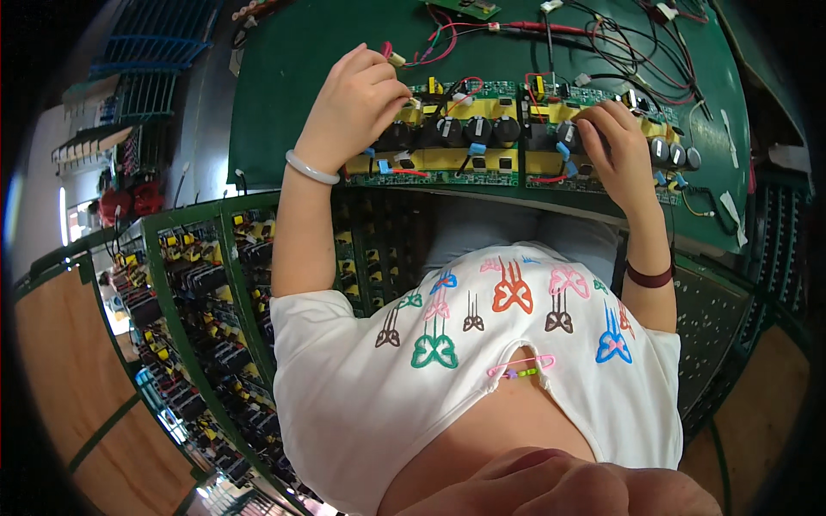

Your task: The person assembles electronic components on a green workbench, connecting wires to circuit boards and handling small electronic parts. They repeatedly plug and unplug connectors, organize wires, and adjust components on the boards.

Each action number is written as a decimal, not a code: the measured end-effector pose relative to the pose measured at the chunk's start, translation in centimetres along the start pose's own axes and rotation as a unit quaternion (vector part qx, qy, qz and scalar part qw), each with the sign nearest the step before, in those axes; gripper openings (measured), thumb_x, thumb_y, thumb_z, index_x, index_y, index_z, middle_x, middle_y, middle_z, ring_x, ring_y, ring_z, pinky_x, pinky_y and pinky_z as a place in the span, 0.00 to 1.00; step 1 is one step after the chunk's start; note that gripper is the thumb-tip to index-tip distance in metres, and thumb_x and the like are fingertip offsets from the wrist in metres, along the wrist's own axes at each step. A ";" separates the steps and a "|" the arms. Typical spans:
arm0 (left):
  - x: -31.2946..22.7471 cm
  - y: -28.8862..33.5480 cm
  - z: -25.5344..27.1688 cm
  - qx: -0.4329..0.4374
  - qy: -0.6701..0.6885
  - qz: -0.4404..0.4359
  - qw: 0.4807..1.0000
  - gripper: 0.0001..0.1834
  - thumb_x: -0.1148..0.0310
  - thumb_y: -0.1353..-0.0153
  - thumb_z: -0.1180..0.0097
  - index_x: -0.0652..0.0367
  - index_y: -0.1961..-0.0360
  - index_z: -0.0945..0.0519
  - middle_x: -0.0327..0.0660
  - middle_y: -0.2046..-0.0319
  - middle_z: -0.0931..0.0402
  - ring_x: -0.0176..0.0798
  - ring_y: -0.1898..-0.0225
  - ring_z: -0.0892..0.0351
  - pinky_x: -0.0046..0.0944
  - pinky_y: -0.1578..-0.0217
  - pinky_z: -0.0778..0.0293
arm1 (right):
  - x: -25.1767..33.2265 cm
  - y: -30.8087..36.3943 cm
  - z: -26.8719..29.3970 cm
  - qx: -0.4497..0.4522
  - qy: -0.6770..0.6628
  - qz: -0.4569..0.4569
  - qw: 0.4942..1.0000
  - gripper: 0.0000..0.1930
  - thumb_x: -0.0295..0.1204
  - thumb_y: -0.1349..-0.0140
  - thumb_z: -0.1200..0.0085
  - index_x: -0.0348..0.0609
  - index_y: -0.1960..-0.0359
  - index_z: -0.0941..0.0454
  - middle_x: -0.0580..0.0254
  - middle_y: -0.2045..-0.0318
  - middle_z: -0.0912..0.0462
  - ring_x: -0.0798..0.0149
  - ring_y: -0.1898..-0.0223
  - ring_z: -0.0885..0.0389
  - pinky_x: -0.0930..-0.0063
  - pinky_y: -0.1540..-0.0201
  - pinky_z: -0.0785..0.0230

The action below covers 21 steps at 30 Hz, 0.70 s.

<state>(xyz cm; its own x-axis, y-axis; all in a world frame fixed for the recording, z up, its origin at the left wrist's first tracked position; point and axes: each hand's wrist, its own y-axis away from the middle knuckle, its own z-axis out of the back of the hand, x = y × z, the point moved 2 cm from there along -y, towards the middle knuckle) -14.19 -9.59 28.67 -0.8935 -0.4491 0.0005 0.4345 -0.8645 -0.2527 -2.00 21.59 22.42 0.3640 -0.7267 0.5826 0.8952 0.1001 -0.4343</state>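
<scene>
Two long green circuit boards lie end to end along the near side of the green worktop. On the left board (495, 178), yellow parts and a row of black capacitors (477, 131) show. My left hand (366, 103) is closed over this board's left end, fingertips pinched together; what they hold is hidden. Just beyond its fingers lies a pale connector (397, 60) on pink wires. My right hand (618, 146) bends over the right board (544, 162), beside a black capacitor (566, 133). Its thumb and forefinger come close together, and anything between them cannot be made out.
Red and black test leads (551, 28) tangle at the back right of the green worktop (301, 60). Another small green board (469, 7) lies at the far edge. A green rack (155, 258) filled with similar boards stands at my left. Blue racks (155, 34) stand farther off.
</scene>
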 end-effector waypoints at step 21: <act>0.1 -0.6 -1.7 0.022 -0.013 0.039 0.999 0.05 0.66 0.50 0.37 0.54 0.78 0.18 0.41 0.74 0.20 0.44 0.60 0.22 0.49 0.40 0.33 | 0.0 -0.1 -0.2 0.029 0.023 -0.021 0.999 0.06 0.26 0.32 0.49 0.35 0.63 0.21 0.53 0.66 0.23 0.50 0.63 0.25 0.62 0.58 0.33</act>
<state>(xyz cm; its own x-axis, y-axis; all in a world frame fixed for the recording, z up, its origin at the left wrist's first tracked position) -14.75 -8.71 27.17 -0.8532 -0.5215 0.0075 0.5085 -0.8350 -0.2102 -2.13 21.44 22.25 0.3152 -0.7611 0.5669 0.9232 0.1075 -0.3691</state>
